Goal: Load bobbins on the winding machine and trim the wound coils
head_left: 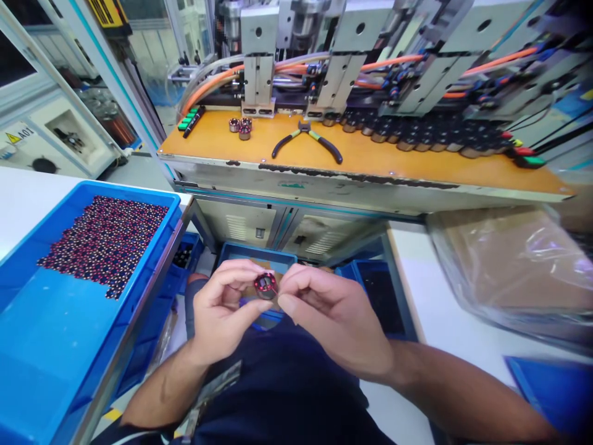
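The left hand [227, 309] is curled partway closed, its fingertips and thumb gripping a round dark part [265, 285] with red spots on its upper face. The part is held up in front of the person's torso. The right hand [331, 312] meets it at the part's 3 o'clock edge, thumb and index finger drawn into a narrow pinch; whether they grip a fine wire there, the view cannot tell.

From the held part, a blue tray [50, 334] lies at 9 o'clock, partly filled with packed small parts [111, 238]. On the orange bench top [213, 145], 3 small round pieces [240, 128] sit near 12 o'clock, open-handled pliers [304, 131] at 1 o'clock, and dark cylinders [417, 137] toward 2 o'clock. Plastic-wrapped cardboard [504, 259] rests near 3 o'clock.
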`<state>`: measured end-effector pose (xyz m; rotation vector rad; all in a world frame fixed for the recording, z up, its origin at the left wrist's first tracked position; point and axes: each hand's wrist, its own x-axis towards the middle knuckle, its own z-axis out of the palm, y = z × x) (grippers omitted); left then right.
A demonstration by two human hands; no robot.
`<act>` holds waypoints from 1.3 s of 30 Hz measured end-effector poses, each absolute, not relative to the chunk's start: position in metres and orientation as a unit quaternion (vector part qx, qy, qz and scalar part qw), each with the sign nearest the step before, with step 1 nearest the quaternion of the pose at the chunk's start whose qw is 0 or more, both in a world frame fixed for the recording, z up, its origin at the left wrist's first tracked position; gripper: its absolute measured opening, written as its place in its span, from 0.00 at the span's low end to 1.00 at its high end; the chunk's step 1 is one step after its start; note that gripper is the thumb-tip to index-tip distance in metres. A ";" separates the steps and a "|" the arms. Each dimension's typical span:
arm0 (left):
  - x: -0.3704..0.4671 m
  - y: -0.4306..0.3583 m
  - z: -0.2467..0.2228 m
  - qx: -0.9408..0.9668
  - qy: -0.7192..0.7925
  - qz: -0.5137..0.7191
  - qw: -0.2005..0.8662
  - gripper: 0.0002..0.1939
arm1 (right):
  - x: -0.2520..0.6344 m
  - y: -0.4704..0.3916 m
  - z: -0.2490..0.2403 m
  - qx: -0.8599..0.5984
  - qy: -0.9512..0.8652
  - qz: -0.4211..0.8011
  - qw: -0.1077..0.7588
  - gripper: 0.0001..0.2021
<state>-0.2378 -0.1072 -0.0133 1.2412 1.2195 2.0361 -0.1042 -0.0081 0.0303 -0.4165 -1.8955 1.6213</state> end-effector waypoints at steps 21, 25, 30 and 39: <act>-0.243 -0.110 -0.014 0.488 0.432 0.713 0.257 0.20 | -0.115 -0.004 -0.009 -0.050 -0.659 0.659 0.358 0.08; -0.248 -0.116 -0.016 0.489 0.494 0.700 0.164 0.37 | -0.113 0.004 -0.003 -0.039 -0.767 0.420 0.484 0.09; -0.238 -0.127 -0.007 0.511 0.581 0.630 0.071 0.26 | -0.105 0.017 -0.004 0.002 -0.824 0.069 0.562 0.07; -0.230 -0.115 0.013 0.561 0.598 0.566 0.086 0.18 | -0.097 0.017 -0.007 0.067 -0.829 -0.044 0.554 0.03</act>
